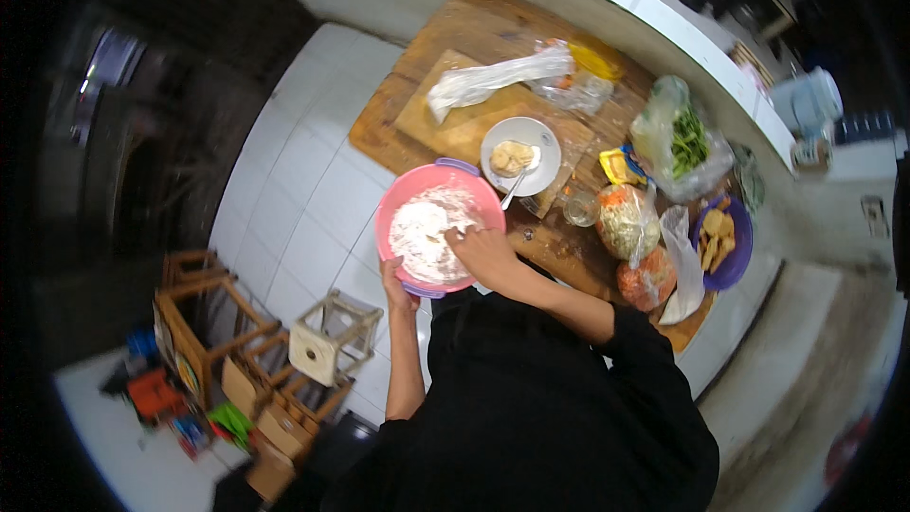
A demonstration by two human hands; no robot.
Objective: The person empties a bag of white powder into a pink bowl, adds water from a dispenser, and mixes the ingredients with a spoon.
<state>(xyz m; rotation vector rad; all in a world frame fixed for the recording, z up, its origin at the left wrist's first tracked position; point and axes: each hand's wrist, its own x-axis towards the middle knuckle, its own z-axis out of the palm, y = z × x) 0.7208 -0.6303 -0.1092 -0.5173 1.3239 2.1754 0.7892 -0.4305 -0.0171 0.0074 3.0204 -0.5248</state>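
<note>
A pink plastic basin (384, 208) with purple handles is held in front of my body, beside the table's near edge. My left hand (399, 286) grips its rim close to the lower purple handle. White flour-like powder (419, 224) covers much of the basin's bottom. Over the right side of the basin, my right hand (486, 254) has its fingers down at the powder; whether they pinch any is too small to tell. Just beyond the basin stands a white bowl (546, 174) with a pale beige lump (510, 158) and a metal spoon (512, 192) in it.
On the wooden table (380, 124) lie a cutting board (419, 117), a white plastic bag (490, 78), bagged green vegetables (688, 142), bagged shredded vegetables (625, 224), a glass (581, 209) and a purple basin (743, 245) of yellowish pieces. Stools (316, 352) stand lower left.
</note>
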